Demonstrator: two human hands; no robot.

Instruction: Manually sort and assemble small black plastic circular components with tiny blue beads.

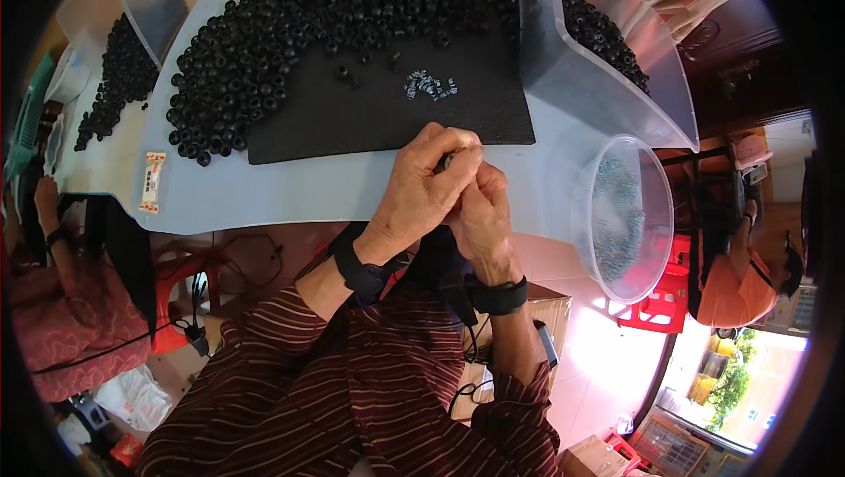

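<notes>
My left hand (421,185) and my right hand (483,216) meet over the table's near edge, fingers closed together. A bit of a small black part (450,160) shows between the fingertips, mostly hidden by them. Just beyond my hands lies a black mat (378,129), carrying a little pile of small shiny blue-silver pieces (428,85), too small to name. A large heap of black, round, bead-like parts with holes (238,81) covers the table's far and left side and spills onto the mat.
On the right, a clear plastic bin (607,99) holds more black parts. A round clear tub (662,239) with many tiny blue-silver pieces overhangs the table edge. A wrapped packet (152,182) lies at the left. Other people sit at the left and right.
</notes>
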